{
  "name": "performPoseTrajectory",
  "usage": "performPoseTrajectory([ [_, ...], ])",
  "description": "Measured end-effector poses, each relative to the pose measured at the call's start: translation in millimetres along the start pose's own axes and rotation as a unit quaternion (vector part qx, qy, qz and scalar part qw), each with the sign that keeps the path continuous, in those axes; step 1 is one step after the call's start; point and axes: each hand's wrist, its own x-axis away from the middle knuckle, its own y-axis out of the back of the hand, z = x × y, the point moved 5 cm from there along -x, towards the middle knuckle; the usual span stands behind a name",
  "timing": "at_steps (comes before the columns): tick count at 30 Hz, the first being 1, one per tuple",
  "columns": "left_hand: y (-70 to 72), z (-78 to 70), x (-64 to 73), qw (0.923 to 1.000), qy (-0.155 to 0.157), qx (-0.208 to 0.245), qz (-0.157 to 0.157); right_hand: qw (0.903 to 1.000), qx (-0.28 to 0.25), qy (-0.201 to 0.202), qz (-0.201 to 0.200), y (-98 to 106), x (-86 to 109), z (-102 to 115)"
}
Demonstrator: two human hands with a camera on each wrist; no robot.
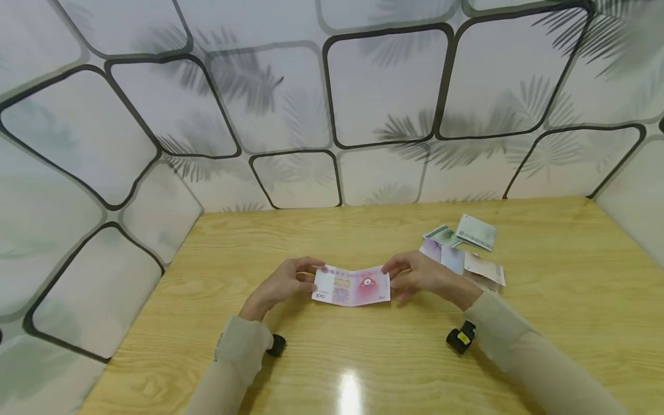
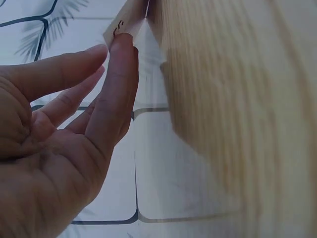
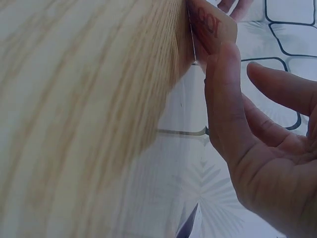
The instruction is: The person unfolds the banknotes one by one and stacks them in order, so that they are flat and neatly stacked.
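Observation:
A pink 100 banknote (image 1: pixel 351 286) with a crease across its middle is held between both hands, just above or on the wooden table. The left hand (image 1: pixel 282 285) holds its left end, fingertips at the upper corner and along the side edge. At the opposite end, the right hand (image 1: pixel 422 276) holds the note near its upper right corner. The left wrist view shows the left fingers (image 2: pixel 111 99) against the tan end of the note (image 2: pixel 124 25). In the right wrist view, the right fingers (image 3: pixel 225 99) meet the end marked 100; the exact thumb contact is unclear.
Several folded banknotes lie behind the right forearm: a green note (image 1: pixel 443 235), a pale folded note (image 1: pixel 476 231), a purple note (image 1: pixel 442 253) and a beige note (image 1: pixel 485 268). A patterned cloth wall (image 1: pixel 386 86) borders the wooden table (image 1: pixel 311 357).

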Motion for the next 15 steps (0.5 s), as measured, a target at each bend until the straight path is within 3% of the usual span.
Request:
performPoseTrajectory([
  [6, 4.5, -1.8, 2.4, 0.9997, 0.000, -0.023, -0.005, 1.0000, -0.003, -0.003, 0.008, 1.3, 1.4, 4.3],
  [15, 19.3, -6.1, 7.7, 0.9996, -0.001, -0.018, -0.023, 0.9998, 0.021, 0.002, 0.000, 15.1, 9.0, 10.7],
])
